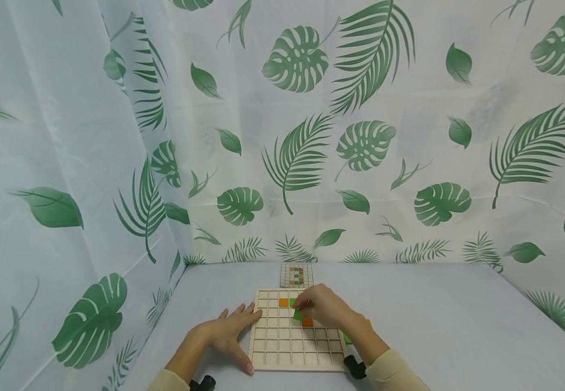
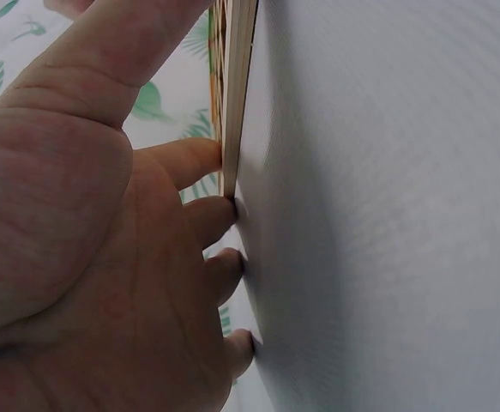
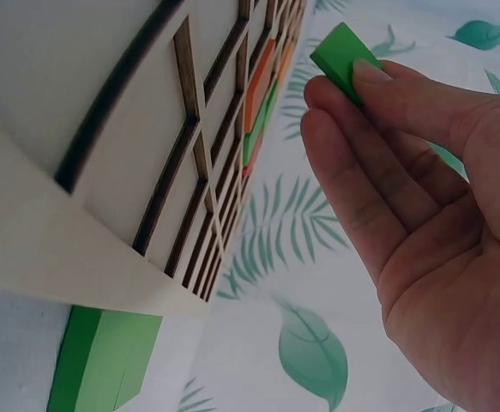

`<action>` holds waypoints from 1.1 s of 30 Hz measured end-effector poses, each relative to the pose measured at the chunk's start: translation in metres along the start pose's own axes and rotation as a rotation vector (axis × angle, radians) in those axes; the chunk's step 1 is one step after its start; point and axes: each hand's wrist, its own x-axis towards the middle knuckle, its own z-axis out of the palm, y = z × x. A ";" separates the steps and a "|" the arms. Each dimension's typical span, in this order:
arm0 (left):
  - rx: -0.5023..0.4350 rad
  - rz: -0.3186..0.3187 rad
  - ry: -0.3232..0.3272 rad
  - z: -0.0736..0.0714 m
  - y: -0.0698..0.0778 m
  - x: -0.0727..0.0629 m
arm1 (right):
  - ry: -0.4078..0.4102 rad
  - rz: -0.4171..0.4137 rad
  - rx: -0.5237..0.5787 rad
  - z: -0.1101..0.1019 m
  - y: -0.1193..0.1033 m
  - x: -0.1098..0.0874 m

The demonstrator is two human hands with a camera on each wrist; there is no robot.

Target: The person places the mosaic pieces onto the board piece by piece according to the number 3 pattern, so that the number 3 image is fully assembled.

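A pale wooden grid board lies on the table, an orange tile, a green tile and another orange tile set in its upper cells. Above these cells my right hand pinches a small green tile between thumb and fingers; in the right wrist view this tile is clear of the board. My left hand has its fingers spread along the board's left side, thumb by the lower left corner. In the left wrist view, fingertips touch the table beside the board's edge.
Behind the board lies a small card printed with a grid of orange and green squares. Green blocks sit against the board's right side, partly hidden by my right forearm. Leaf-patterned cloth stands at the back and left.
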 end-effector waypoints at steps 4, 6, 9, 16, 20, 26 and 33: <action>-0.012 -0.002 -0.003 0.000 0.000 -0.001 | -0.012 -0.027 0.003 0.001 0.000 -0.001; -0.016 0.000 -0.004 0.000 0.000 -0.001 | -0.014 -0.042 -0.002 0.002 0.000 -0.001; -0.015 0.002 -0.002 0.000 -0.001 0.000 | -0.016 -0.057 -0.010 0.002 0.000 -0.001; -0.017 0.004 -0.003 0.000 -0.001 -0.001 | -0.012 -0.074 -0.051 0.007 0.000 0.000; -0.018 0.005 -0.004 0.000 0.000 -0.002 | -0.009 -0.069 -0.054 0.008 -0.001 0.000; -0.015 0.006 -0.004 -0.001 0.001 -0.002 | -0.017 -0.058 -0.047 0.010 -0.002 0.002; -0.016 0.013 0.003 0.000 0.000 -0.002 | -0.010 -0.079 -0.082 0.010 -0.003 0.002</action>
